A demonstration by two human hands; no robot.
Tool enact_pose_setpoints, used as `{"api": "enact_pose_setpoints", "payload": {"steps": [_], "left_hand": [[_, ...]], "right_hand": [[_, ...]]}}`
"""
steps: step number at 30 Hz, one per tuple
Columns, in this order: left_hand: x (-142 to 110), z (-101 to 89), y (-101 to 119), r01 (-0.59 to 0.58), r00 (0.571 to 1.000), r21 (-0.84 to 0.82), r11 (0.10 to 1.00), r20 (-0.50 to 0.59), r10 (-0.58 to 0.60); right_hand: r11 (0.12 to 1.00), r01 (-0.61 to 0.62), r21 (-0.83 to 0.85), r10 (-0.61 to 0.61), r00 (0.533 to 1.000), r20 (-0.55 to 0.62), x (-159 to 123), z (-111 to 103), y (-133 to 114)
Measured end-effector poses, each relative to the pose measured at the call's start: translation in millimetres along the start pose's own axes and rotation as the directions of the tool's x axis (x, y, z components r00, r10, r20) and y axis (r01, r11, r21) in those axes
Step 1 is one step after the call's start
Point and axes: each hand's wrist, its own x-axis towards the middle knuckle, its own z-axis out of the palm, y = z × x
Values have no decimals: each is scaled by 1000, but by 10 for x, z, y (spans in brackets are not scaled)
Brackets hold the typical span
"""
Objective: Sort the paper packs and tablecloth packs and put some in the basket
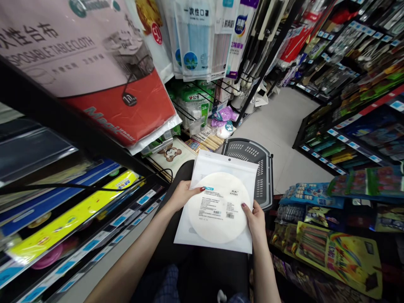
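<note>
A flat white plastic packet (202,168) with a hang hole lies tilted over my lap, a round cream label (217,229) printed with small text and a barcode on its face. My left hand (183,195) grips its left edge, thumb on the front. On the right edge my right hand (256,219) pinches it, thumb also in front and fingers mostly hidden behind. Just beyond the packet stands a grey plastic shopping basket (272,185), partly covered by it.
A tablecloth pack (120,109) hangs close at upper left, with mask packs (195,42) beside it. Shelves with price strips (123,219) run along the left. Snack packs (341,252) fill the right shelf. Grey floor tiles (284,126) show between the shelves.
</note>
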Motion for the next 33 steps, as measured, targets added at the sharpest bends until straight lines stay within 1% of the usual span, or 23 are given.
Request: {"api": "enact_pose_setpoints", "payload": {"steps": [13,18,26,33], "left_hand": [[-17,9,41,-4,1000,4,1000,-13,4],[-17,10,42,-12,1000,-7,1000,-2,12],[-20,8,45,-12,1000,-2,1000,-2,12],[-19,8,47,12,1000,-21,1000,2,-12]], "right_hand": [[1000,-20,4,20,1000,3,0,-5,-11],[1000,-20,-8,20,1000,-1,-5,0,-11],[1000,-13,19,13,1000,6,10,-21,24],[999,1,42,-1,1000,11,32,-39,71]]}}
